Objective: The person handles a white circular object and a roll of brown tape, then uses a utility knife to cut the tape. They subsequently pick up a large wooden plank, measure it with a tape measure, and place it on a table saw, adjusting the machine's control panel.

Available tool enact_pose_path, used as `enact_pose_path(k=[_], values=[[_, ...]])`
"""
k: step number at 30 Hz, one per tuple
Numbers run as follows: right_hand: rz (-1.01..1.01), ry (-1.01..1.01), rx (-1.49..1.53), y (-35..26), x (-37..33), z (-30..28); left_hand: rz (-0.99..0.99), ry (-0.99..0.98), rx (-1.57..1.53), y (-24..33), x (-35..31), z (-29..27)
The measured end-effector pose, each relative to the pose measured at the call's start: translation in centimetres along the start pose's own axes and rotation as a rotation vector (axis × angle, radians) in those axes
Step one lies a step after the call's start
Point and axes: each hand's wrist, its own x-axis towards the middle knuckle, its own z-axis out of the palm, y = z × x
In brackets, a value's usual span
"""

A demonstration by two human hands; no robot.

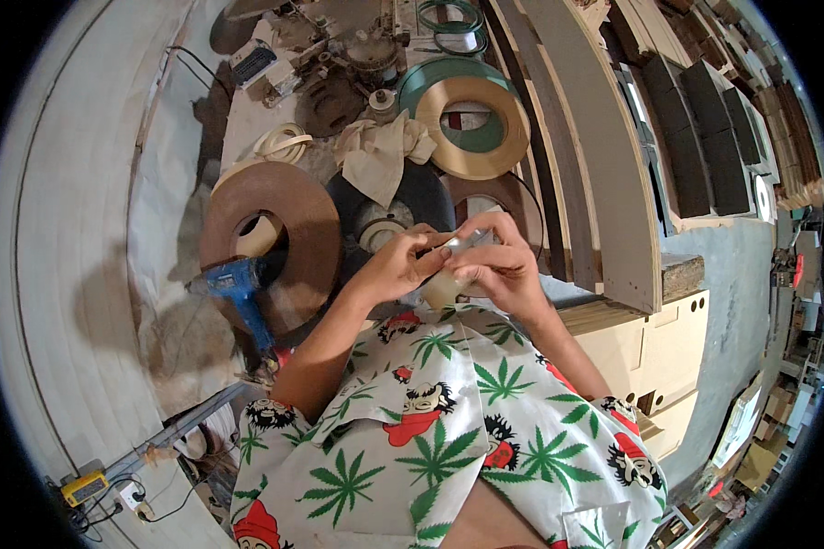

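Little room between hands (395, 267) (505, 265): pale piece (443, 289)

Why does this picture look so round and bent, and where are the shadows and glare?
Head view: the wide fisheye lens leaves black corners and bows the pale panelled wall at left; a soft shadow spreads left of the blue pistol-shaped power tool; a glint marks the small shiny pale object between the left hand and right hand.
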Motion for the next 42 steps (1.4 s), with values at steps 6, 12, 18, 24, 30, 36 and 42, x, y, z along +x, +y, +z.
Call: enact_pose_path(k=[6,12,18,24,30,36,42], values=[[-0.151,-0.183,0.095,-0.5,1.0,-0.4,-0.003,-0.032,-0.051,-0.7,0.0,-1.3],[-0.019,-0.145,0.243,-1.2,0.2,-0.8,-0.023,-0.007,-0.127,-0.6,0.5,-1.9],[0.125,-0.024,0.207,-0.3,-0.8,0.7,-0.13,-0.004,-0.128,-0.1,0.4,-2.1],[0.068,0.166,-0.037,-0.7,-0.2,2.0,0.002,0.06,-0.112,0.6,0.7,-1.1],[0.186,0.223,-0.196,-2.1,0.2,2.3,0.042,0.117,-0.027,-0.3,0.9,-1.6],[-0.081,0.03,-0.265,-2.5,-0.5,1.3,0.003,0.141,0.038,0.7,1.3,-2.2],[-0.121,0.018,-0.265,-0.8,-0.6,1.7,0.011,0.149,-0.006,1.5,1.6,-2.5]])
